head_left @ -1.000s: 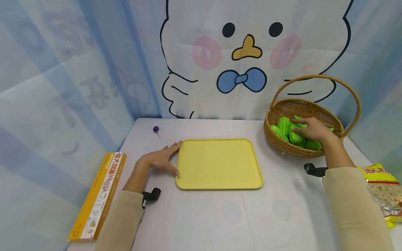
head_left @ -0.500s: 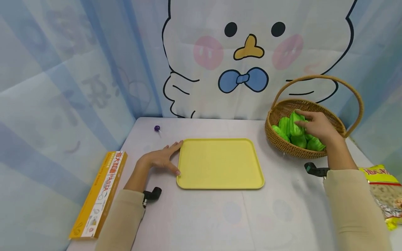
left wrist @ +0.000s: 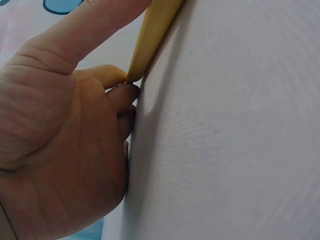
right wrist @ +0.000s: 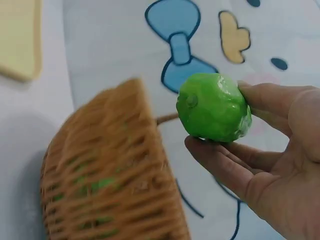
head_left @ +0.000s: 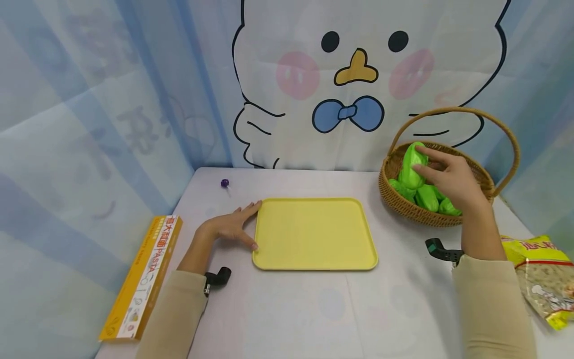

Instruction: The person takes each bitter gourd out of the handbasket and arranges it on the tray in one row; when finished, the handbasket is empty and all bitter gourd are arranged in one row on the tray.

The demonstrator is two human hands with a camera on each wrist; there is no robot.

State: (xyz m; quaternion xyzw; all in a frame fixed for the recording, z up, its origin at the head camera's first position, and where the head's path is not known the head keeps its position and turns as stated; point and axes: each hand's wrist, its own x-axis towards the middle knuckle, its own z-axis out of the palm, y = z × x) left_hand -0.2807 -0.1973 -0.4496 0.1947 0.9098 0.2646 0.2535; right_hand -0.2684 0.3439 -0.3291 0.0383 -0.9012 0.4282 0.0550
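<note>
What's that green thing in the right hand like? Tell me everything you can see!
The green thing is bright, shiny and lumpy, longer than it is wide, with shallow ridges like a vegetable. It looks smooth, maybe plastic. The right wrist view shows a small round nub on one end. The right hand pinches it between thumb and fingers. It stands nearly upright, leaning a little, held up over the wicker basket, and looks clear of the basket's rim.

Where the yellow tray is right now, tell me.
In the head view, the yellow tray lies just below centre, with the left hand at its left edge and the wicker basket beyond its far right corner.
</note>
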